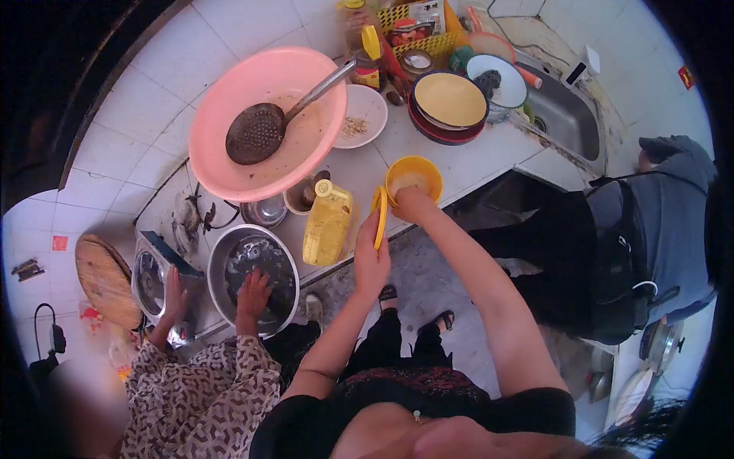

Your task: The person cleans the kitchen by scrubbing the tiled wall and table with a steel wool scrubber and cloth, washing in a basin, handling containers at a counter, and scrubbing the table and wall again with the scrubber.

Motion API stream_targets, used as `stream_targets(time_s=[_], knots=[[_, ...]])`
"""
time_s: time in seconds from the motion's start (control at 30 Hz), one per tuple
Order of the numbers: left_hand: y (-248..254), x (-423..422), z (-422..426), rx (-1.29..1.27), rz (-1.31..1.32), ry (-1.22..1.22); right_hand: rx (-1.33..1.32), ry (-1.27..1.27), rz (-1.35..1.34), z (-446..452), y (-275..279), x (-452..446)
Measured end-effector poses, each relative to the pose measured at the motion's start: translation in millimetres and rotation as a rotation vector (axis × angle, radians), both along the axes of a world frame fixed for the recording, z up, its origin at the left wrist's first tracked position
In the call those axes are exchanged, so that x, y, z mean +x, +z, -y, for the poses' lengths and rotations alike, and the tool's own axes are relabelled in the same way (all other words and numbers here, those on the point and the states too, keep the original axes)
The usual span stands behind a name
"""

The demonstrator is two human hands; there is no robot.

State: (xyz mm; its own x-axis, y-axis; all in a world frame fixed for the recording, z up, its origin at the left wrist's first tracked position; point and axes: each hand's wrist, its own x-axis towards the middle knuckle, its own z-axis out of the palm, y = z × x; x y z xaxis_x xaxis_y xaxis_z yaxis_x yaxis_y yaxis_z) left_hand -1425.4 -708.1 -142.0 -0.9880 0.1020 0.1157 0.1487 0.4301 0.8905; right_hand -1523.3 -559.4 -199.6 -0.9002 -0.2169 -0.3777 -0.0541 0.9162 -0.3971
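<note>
My left hand (pixel 371 260) is closed round a yellow round lid (pixel 379 217), held on edge so that its rim faces me. Just right of it, my right hand (pixel 414 205) is at the near side of a yellow round tub (pixel 415 168) on the counter's edge. Something pale lies inside the tub. The right fingertips are hidden at the rim, so I cannot tell whether they grip it or reach inside. Left of the lid stands a yellowish plastic jug (pixel 327 226) with a handle and cap.
A pink basin (pixel 210 145) bears a skimmer (pixel 257 134). Beside it are a white plate (pixel 362 115), stacked bowls (pixel 449 99) and a sink (pixel 566 107). At left, another person's hands (pixel 252 294) work at a metal basin (pixel 216 283). Someone in grey (pixel 673 214) bends at right.
</note>
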Motion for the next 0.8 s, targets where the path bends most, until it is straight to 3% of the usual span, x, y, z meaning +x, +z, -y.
stream_targets(time_s=[0.37, 0.67, 0.8], knots=[[-4.7, -0.1, -1.0, 0.021, 0.036, -0.005, -0.049, 0.103, 0.128, -13.1, -1.8, -7.4], [-12.4, -1.1, -0.4, -0.003, 0.045, -0.013, -0.065, -0.049, 0.018, 0.3, -11.0, -1.2], [-12.2, -2.2, 1.1, 0.010, 0.035, -0.005, -0.183, 0.077, 0.053, -13.3, -7.1, -7.2]])
